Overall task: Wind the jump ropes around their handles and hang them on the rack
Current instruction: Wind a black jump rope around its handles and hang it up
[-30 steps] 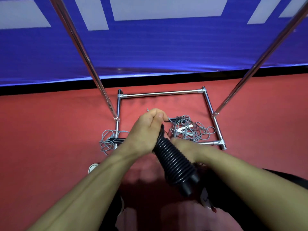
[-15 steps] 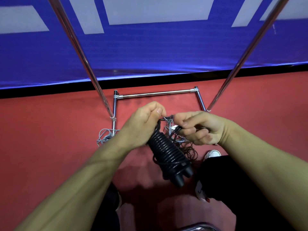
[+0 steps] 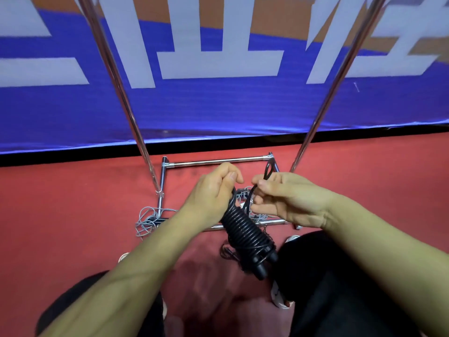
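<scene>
Rope coils wrap tightly round the paired black handles of the black jump rope (image 3: pixel 245 235), which hangs slanted between the two hands, its handle ends pointing down toward the person's knees. Curled round the upper end of the bundle is the left hand (image 3: pixel 211 194), fingers closed over it and thumb pressed on top. Just to the right of that hand, nearly touching it, the right hand (image 3: pixel 290 199) pinches the free end of the black rope between thumb and forefinger, with a small loop (image 3: pixel 269 170) standing up above the knuckles and a short strand running down from the pinch to the coils. Beyond and beneath both hands lies the chrome base frame of the rack (image 3: pixel 216 162) on the red floor (image 3: pixel 73 203), its two slanted uprights rising past the hands on either side. A tangled grey jump rope (image 3: pixel 148 221) lies at the frame's corner left of the left forearm, and more grey rope shows behind the hands. Further off runs a blue banner (image 3: pixel 218 108) with large white characters.
</scene>
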A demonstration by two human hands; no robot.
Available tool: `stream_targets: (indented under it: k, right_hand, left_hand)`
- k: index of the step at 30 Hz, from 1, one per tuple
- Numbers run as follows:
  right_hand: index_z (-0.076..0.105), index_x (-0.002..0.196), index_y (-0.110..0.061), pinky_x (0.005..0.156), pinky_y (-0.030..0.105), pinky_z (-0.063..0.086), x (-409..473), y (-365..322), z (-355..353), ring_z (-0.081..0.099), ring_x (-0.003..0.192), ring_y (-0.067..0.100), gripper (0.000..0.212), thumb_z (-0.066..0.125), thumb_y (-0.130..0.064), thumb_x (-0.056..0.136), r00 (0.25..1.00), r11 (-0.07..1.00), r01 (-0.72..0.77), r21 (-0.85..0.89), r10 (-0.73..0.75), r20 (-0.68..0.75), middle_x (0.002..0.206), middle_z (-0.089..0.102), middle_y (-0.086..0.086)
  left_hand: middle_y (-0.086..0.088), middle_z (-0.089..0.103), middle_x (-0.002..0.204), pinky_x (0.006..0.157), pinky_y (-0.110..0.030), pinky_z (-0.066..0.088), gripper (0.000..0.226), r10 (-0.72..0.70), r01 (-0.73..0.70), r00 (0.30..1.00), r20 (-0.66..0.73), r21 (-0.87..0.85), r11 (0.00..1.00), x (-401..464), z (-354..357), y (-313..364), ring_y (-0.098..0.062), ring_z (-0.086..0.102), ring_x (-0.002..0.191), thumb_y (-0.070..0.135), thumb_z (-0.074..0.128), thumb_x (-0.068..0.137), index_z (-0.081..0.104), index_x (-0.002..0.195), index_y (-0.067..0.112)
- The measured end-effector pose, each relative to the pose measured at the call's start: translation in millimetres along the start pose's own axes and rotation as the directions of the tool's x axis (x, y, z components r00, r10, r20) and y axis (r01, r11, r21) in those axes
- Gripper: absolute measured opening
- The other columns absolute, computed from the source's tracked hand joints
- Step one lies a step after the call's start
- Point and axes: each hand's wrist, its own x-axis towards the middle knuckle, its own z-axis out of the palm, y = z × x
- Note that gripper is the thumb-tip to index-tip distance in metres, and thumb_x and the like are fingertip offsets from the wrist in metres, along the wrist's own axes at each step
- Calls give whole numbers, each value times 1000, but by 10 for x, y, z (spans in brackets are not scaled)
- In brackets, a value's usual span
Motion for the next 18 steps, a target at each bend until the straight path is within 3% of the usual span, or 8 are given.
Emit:
stream_targets:
  k: [3,5,6,9,12,14,16,18]
  right_hand:
    - [51,79,-13,47,27,42,-141,-92,121,35,47,12,28,51,-34,97,972,981,17,-194,-62,-225,54,30,-4]
    - [48,76,-16,46,26,24,-283,-167,125,21,48,12,34,41,-35,103,938,934,19,-357,-140,-317,55,22,-6]
    - [50,74,-17,48,28,23,-357,-198,117,21,50,14,36,39,-35,104,911,891,15,-454,-200,-362,57,23,-5]
    - [55,72,-17,60,36,43,-549,-242,152,43,65,20,39,43,-36,103,809,794,26,-608,-374,-453,70,41,4]
    - [53,80,-14,76,42,53,-664,-212,233,62,73,25,31,41,-28,105,815,950,145,-278,-274,-510,73,56,4]
    - [53,89,-12,71,41,53,-705,-105,279,53,58,20,25,38,-22,106,802,952,217,-217,-300,-517,58,43,-2]
    - [55,96,-16,60,34,47,-738,97,279,39,52,12,19,39,-21,106,720,878,221,-424,-440,-536,56,35,-9]
    - [51,102,-21,64,28,40,-792,324,272,41,58,4,10,42,-25,104,639,704,137,-696,-600,-481,66,42,-15]
  left_hand:
    - [6,46,54,59,-40,46,21,23,-22,999,-30,35,999,-7,116,120,-26,54,55,46,31,90,52,86,44]
    - [6,48,55,62,-41,48,21,25,-23,998,-64,37,999,-1,161,179,-25,57,58,46,31,91,52,86,44]
    - [3,52,56,62,-42,49,20,28,-25,997,-75,32,999,1,182,210,-26,59,59,45,32,92,52,87,44]
    - [-8,56,58,61,-43,49,20,73,-70,994,-82,40,997,-54,299,326,-28,58,57,42,32,93,51,86,45]
    - [-8,60,60,61,-43,48,19,104,-100,991,-79,59,993,-142,499,411,-29,58,57,40,31,94,49,90,41]
    - [-1,61,65,62,-38,46,20,98,-91,989,-109,71,993,-226,659,406,-22,56,59,41,30,94,50,93,36]
    - [14,59,66,60,-25,40,21,51,-44,987,-154,49,998,-370,844,372,-8,52,57,38,32,96,53,94,34]
    - [23,56,63,59,-16,35,19,-47,50,978,-204,8,999,-550,1039,326,0,49,57,31,36,99,56,96,31]
